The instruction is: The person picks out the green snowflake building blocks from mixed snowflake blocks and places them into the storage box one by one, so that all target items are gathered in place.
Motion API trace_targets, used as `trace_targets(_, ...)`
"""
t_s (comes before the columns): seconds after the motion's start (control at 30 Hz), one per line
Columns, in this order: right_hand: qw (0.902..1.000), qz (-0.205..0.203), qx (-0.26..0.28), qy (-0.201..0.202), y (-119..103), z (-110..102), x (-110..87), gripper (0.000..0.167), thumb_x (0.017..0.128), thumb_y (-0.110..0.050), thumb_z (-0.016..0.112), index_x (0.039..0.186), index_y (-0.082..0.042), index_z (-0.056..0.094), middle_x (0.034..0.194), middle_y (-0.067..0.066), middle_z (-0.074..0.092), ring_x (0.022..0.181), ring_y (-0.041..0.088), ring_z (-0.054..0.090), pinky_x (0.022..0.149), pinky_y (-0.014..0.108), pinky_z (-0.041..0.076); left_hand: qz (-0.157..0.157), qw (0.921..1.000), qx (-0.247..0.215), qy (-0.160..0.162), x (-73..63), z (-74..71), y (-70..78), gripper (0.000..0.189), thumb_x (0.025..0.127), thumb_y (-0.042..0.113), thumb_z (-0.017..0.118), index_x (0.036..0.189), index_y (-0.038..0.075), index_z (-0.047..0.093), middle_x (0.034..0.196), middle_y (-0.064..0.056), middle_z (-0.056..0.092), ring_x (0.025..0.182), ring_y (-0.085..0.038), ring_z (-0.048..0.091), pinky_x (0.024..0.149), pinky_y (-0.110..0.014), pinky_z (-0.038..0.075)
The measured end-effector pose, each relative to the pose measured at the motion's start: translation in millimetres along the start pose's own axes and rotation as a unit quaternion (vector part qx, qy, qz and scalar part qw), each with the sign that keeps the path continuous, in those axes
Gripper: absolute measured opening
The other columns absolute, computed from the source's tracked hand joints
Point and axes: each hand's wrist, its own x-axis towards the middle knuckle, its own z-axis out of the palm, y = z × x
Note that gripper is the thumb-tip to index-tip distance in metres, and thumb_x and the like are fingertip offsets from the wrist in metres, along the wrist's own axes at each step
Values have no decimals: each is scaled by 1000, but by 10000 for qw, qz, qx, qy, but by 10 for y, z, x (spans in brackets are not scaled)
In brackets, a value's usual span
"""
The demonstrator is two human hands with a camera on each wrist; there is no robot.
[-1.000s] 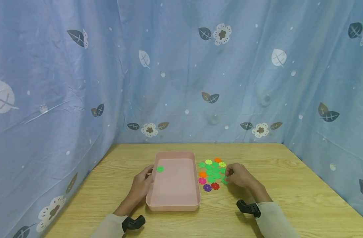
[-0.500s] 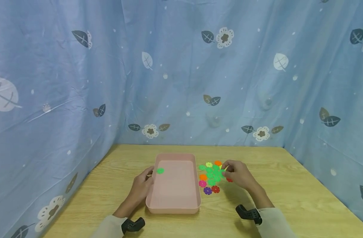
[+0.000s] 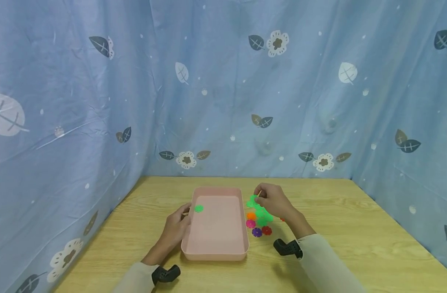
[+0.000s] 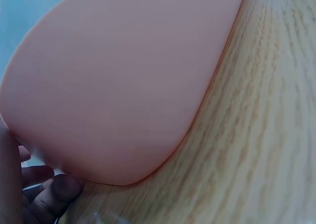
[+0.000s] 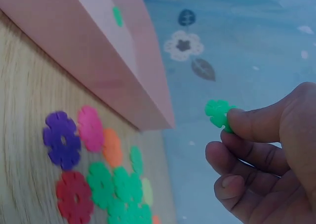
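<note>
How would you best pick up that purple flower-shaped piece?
The purple piece is probably best pinched by its notched rim, coming from the person's side: it lies flat, that edge is free, while the pink piece and red piece sit close behind and to its right.

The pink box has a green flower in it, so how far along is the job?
Looks done: one green flower piece lies inside the pink box. In hand: the right hand pinches another green piece, outside the box. Probably left: the loose pieces beside it, like the purple piece and red piece. So it seems barely begun.
</note>
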Motion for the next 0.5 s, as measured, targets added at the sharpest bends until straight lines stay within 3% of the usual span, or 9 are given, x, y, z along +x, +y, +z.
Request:
trace_targets(0.27,9996,44,-26,-277,-129,212,226,5,96,-3,65,100,1,65,74,12,64,62,22,59,57,29,47,-17,10000,-23,-20,26,4,31,53,92,5,46,144,-3,51,128,-19,65,99,-25,69,75,-29,54)
trace_targets(0.5,9990,155,70,-419,-263,415,480,6,96,-5,66,99,0,66,74,11,64,71,30,65,59,30,49,-92,9999,-50,-72,7,-4,31,53,93,5,46,145,-3,50,129,-20,63,102,-26,69,77,-29,54)
